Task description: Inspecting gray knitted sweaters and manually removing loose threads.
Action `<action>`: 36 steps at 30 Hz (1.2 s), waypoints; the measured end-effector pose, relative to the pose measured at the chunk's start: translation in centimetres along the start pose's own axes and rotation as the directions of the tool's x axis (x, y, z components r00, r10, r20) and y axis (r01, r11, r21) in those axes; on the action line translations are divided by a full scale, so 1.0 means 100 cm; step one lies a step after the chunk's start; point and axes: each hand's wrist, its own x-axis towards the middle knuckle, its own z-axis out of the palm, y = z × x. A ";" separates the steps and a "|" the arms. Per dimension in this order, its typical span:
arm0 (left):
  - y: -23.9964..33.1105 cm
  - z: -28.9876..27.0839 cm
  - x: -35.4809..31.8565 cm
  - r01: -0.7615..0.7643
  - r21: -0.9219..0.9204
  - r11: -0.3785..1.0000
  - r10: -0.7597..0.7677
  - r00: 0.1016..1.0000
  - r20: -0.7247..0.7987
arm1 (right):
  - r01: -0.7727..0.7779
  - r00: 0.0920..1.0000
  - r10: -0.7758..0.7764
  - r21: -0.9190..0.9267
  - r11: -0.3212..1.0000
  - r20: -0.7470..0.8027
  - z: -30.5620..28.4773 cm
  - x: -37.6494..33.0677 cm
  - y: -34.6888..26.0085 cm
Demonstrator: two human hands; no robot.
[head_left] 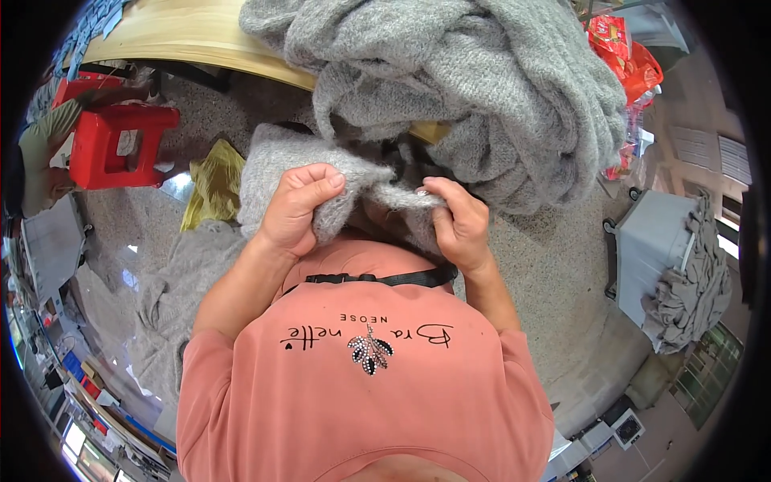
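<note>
Grey knit pile (pixel 482 88): top centre, unheld; crowds the work area.
Desk (pixel 185 36): upper left, partly behind pile.
Floor knit heap (pixel 189 297): left; done or waiting, can't tell.
Held grey knit (pixel 269 173): centre, looks mid-work.
Red stool (pixel 120 145): upper left, out of the way.
Grip: left hand (pixel 301 209), right hand (pixel 462 221) both pinching held grey knit.

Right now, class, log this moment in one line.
left hand: grips light-grey knit | right hand: pinches narrow knit strip | grey knit pile: beyond hands
</note>
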 end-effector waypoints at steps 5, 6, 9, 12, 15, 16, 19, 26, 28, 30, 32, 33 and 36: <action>-0.001 0.007 0.001 0.030 0.083 0.996 -0.035 0.998 0.050 | 0.115 0.992 -0.120 0.112 0.987 0.039 0.009 0.002 -0.007; -0.002 0.009 0.001 0.027 0.083 0.996 -0.031 0.998 0.049 | 0.198 0.980 -0.200 0.097 0.975 0.007 0.012 0.001 -0.009; -0.009 0.014 0.002 0.071 0.092 0.993 -0.076 0.996 0.052 | 0.386 0.921 -0.386 -0.016 0.922 -0.056 0.025 -0.002 -0.018; -0.013 0.015 0.003 0.103 0.131 0.986 -0.110 0.993 0.049 | 0.502 0.865 -0.502 -0.089 0.861 0.018 0.034 0.001 -0.017; -0.012 0.010 0.003 0.057 0.155 0.986 -0.064 0.997 0.043 | 0.571 0.820 -0.571 -0.135 0.810 0.037 0.040 0.005 -0.013; -0.011 0.008 0.003 0.055 0.153 0.987 -0.062 0.997 0.040 | 0.580 0.813 -0.580 -0.134 0.803 0.042 0.041 0.004 -0.013; -0.011 0.005 0.003 0.119 0.086 0.989 -0.123 0.991 0.046 | 0.563 0.824 -0.549 -0.093 0.821 0.141 0.041 0.002 -0.013; -0.015 0.005 0.003 0.115 0.211 0.971 -0.131 0.989 0.064 | 0.530 0.848 -0.528 -0.081 0.844 0.048 0.041 0.001 -0.016; -0.014 0.004 0.003 0.118 0.174 0.978 -0.129 0.990 0.056 | 0.524 0.851 -0.522 -0.074 0.848 0.054 0.041 0.001 -0.017; -0.014 0.002 0.002 0.121 0.159 0.980 -0.135 0.988 0.080 | 0.518 0.854 -0.511 -0.070 0.852 0.099 0.041 0.001 -0.017; -0.014 0.002 0.000 0.099 0.189 0.977 -0.114 0.991 0.071 | 0.515 0.856 -0.509 -0.085 0.853 0.089 0.042 0.001 -0.017; -0.015 0.002 0.000 0.075 0.229 0.971 -0.089 0.994 0.056 | 0.498 0.867 -0.493 -0.101 0.861 0.073 0.042 0.001 -0.016; -0.016 0.002 -0.003 0.059 0.149 0.987 -0.071 0.995 0.074 | 0.440 0.896 -0.433 -0.066 0.896 0.099 0.044 0.001 -0.014</action>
